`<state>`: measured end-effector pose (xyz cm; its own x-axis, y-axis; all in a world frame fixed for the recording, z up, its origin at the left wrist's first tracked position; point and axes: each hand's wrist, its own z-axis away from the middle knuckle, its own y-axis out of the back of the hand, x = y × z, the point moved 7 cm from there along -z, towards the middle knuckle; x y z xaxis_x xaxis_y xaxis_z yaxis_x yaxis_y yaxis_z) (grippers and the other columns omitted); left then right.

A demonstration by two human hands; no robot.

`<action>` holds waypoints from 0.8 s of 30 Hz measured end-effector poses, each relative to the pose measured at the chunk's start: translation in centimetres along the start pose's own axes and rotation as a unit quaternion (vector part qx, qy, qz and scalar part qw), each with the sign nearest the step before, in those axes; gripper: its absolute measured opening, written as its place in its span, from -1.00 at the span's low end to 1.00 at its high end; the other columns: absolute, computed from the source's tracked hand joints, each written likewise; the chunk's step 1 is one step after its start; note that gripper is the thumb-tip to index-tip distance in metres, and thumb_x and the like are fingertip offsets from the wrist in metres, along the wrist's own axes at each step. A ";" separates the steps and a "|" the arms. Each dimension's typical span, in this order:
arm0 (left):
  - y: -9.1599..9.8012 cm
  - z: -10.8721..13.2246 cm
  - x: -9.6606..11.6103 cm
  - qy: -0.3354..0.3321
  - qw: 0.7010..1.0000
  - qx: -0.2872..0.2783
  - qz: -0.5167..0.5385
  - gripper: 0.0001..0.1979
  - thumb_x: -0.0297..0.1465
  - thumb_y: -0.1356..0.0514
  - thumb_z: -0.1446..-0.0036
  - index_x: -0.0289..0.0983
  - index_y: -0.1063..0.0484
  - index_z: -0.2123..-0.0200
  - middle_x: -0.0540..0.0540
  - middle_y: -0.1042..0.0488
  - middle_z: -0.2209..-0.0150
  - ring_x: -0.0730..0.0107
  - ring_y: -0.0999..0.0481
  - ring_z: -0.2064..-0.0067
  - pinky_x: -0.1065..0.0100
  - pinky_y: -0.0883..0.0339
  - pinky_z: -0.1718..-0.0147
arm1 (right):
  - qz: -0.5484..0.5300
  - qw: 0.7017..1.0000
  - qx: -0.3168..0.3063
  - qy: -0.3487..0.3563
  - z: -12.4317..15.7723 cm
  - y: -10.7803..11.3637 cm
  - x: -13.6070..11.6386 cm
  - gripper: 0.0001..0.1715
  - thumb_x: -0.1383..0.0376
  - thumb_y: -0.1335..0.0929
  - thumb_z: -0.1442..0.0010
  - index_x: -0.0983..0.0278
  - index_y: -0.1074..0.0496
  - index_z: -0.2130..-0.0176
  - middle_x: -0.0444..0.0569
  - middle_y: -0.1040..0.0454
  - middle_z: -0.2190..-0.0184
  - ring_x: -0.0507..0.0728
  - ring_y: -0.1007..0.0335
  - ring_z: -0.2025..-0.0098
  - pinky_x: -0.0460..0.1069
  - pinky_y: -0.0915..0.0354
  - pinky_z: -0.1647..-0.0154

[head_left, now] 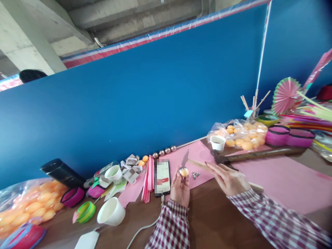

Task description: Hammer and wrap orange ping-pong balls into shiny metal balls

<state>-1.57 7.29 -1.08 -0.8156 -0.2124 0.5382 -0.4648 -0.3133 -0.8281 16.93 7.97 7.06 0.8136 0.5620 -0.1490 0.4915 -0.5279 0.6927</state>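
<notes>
Stick (199, 164): wooden, long axis slanting away-left from right hand (232, 180).
Right hand: gripping stick.
Left hand (180, 190): pinching orange ball, silver rim (184, 172); ball left of right hand, just nearside of stick tip.
Metal bits (196, 175): between hands.

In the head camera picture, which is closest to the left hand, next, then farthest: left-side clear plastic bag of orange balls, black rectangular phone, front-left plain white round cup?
From the left hand:
1. Black rectangular phone: just left.
2. Plain white round cup: farther left.
3. Clear plastic bag of orange balls: far left.
</notes>
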 end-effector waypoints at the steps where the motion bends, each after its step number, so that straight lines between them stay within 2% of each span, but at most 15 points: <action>1: 0.0 0.0 0.0 0.000 1.000 0.002 -0.001 -0.81 -0.55 -0.11 -0.03 -0.31 -0.44 0.26 -0.16 -0.48 0.20 0.43 -0.46 0.19 0.39 -0.35 0.17 | -0.003 1.000 0.002 -0.001 0.0 0.0 0.0 -0.59 0.22 -0.11 -0.22 0.11 -0.29 -0.03 -0.08 -0.49 0.31 -0.02 -0.41 0.44 -0.16 -0.20 0.50; 9: 0.0 0.2 -0.3 0.025 1.000 0.004 0.017 -0.80 -0.53 -0.11 -0.05 -0.31 -0.44 0.23 -0.13 -0.49 0.23 0.44 -0.48 0.23 0.40 -0.37 0.23 | 0.000 1.000 0.003 -0.007 0.0 -0.1 0.2 -0.59 0.21 -0.11 -0.22 0.11 -0.30 -0.02 -0.07 -0.50 0.30 -0.02 -0.41 0.44 -0.17 -0.21 0.49; 15: -0.5 0.3 -0.3 0.036 0.999 -0.002 0.022 -0.83 -0.50 -0.11 -0.06 -0.33 -0.45 0.26 -0.14 -0.47 0.18 0.43 -0.47 0.19 0.40 -0.35 0.16 | 0.001 1.000 0.001 -0.020 0.1 -0.3 0.6 -0.60 0.20 -0.13 -0.22 0.10 -0.28 -0.03 -0.10 -0.49 0.24 -0.02 -0.42 0.43 -0.16 -0.22 0.49; 24: -0.6 0.5 -0.1 0.038 0.999 -0.003 0.021 -0.84 -0.51 -0.10 -0.06 -0.36 -0.45 0.30 -0.17 -0.49 0.20 0.39 -0.48 0.18 0.37 -0.34 0.14 | -0.007 1.000 0.008 -0.018 0.0 -0.2 0.6 -0.60 0.19 -0.12 -0.22 0.10 -0.32 0.00 -0.09 -0.50 0.25 0.00 -0.43 0.42 -0.16 -0.24 0.49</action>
<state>-0.98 7.06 -0.55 -0.8581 -0.1552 0.4894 -0.4310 -0.3002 -0.8510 17.30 8.39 6.80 0.8169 0.5463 -0.1849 0.5080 -0.5298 0.6791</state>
